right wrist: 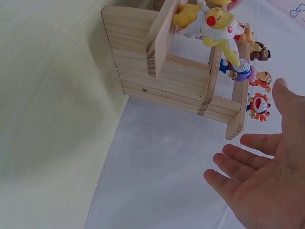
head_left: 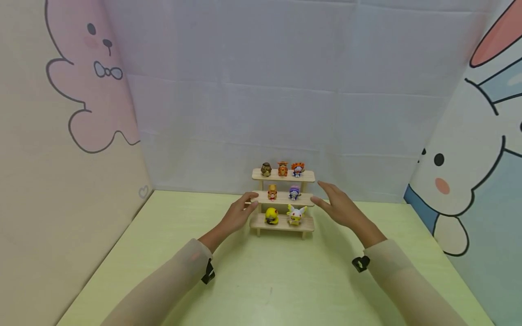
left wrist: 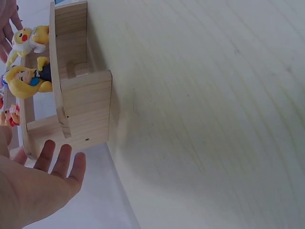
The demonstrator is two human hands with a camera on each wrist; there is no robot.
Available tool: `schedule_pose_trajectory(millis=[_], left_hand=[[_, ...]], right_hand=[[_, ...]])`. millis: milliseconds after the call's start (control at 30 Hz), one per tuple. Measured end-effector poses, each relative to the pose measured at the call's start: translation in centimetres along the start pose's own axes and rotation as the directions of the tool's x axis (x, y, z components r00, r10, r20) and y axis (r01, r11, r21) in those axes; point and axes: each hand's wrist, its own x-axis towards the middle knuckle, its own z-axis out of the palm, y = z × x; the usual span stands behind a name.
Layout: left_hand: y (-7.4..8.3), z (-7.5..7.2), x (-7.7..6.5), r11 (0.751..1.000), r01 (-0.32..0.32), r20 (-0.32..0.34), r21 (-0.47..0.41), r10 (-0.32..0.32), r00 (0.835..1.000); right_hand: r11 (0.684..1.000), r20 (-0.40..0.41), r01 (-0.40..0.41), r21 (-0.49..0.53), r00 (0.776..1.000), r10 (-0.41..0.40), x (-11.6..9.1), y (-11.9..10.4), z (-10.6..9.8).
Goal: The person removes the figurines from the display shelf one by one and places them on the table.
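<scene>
A three-tier wooden display stand (head_left: 282, 197) holds several small figurines. My left hand (head_left: 238, 213) is at the left end of the middle shelf, thumb and forefinger spread around it. In the left wrist view, the left hand's loosely bent fingers (left wrist: 61, 160) overlap the shelf end. To the right of the stand, my right hand (head_left: 340, 207) has its fingers spread, holding nothing. In the right wrist view, its fingertips are beside the top shelf (right wrist: 237, 121). A yellow-haired figurine (head_left: 271, 216) and a white-and-yellow eared figurine (head_left: 295, 215) stand on the bottom shelf.
The middle shelf carries an orange figurine (head_left: 272, 192) and a purple-hatted figurine (head_left: 294, 193). On top are a brown owl figurine (head_left: 266, 170), a tiger figurine (head_left: 282, 169) and an orange-maned figurine (head_left: 297, 170). A white cloth backdrop (head_left: 244, 113) rises behind the pale table (head_left: 265, 290).
</scene>
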Motion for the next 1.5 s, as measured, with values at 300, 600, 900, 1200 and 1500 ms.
schedule_pose_trajectory(millis=[300, 600, 900, 1200, 1500], left_hand=[[0.1, 0.7, 1.2, 0.990, 0.082, -0.136, -0.113, -0.097, 0.986], [-0.1, 1.2, 1.8, 0.941, 0.125, -0.135, -0.314, -0.175, 0.975], [-0.1, 1.2, 1.9, 0.917, 0.131, -0.125, -0.376, -0.190, 0.974], [0.2, 1.2, 2.1, 0.906, 0.149, -0.115, -0.395, -0.210, 0.971], [0.3, 1.2, 2.3, 0.866, 0.195, -0.081, -0.461, -0.259, 0.962]], right_hand=[[0.999, -0.026, 0.017, 0.037, 1.000, -0.016, 1.4, -0.7, -0.2], [0.997, -0.083, 0.048, 0.054, 0.996, -0.044, 3.0, -1.1, -0.6], [0.987, -0.140, 0.057, 0.150, 0.989, -0.036, 4.7, -1.3, -0.8], [0.952, -0.173, 0.071, 0.298, 0.985, -0.019, 6.5, -1.5, -0.9], [0.919, -0.135, 0.047, 0.391, 0.991, 0.007, 8.1, -1.5, -0.8]])
